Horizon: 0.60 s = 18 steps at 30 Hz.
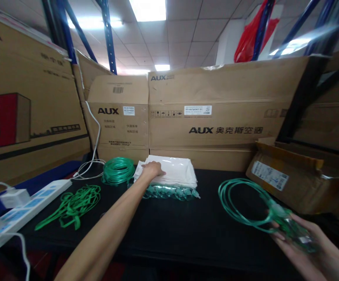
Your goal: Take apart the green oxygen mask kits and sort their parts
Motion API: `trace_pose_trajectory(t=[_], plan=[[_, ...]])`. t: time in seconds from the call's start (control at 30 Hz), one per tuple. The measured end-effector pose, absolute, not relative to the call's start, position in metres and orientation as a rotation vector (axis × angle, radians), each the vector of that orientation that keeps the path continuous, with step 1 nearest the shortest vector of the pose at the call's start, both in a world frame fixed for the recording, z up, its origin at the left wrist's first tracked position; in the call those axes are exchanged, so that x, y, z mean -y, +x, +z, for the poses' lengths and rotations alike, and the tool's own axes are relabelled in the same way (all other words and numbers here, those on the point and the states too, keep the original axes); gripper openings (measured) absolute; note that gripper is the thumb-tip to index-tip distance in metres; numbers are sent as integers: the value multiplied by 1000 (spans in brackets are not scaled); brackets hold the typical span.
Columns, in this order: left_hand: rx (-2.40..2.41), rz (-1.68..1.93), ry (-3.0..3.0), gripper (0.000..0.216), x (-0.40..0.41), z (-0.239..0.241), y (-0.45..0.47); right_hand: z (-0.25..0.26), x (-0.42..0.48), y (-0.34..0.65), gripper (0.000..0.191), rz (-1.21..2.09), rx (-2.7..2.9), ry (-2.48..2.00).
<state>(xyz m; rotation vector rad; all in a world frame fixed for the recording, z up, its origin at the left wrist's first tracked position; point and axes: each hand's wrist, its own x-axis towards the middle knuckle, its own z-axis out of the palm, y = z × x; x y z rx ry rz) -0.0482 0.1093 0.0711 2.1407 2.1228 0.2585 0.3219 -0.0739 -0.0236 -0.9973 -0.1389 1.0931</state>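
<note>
Two bare hands work over a black table [169, 234]. At the left lies a white power strip [25, 208], then a tangle of green straps [70, 205] and a tight coil of green tubing [118, 170]. The left hand [152, 169] rests with bent fingers on the left edge of a pile of white bags [177, 171] at the far middle; whether it pinches one I cannot tell. Clear packets [169, 192] with green parts lie beneath the pile. Near right, the right hand [313, 249] grips a clear, green-tinted mask [292, 228], and its pale green hose [239, 201] loops across the table. Cartons [216, 117] behind read "AUX"; the wide one adds "奥克斯空调".
</note>
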Motion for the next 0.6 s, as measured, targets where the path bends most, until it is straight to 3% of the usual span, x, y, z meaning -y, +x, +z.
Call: trace_pose_trajectory(t=[0.23,0.33,0.43,0.6], plan=[[-1500,873,2482,50,-25,89,-30,-24,90,271,25,1224,528,-1019],[-1069,804,2572,58,18,76,-26,-22,87,245,27,1449,744,-975],[-998,675,2581,63,46,42,-26,-20,80,219,37,1668,907,-933],[-1194,538,2530,41,56,-16,-36,-24,65,192,40,1809,1142,-983]])
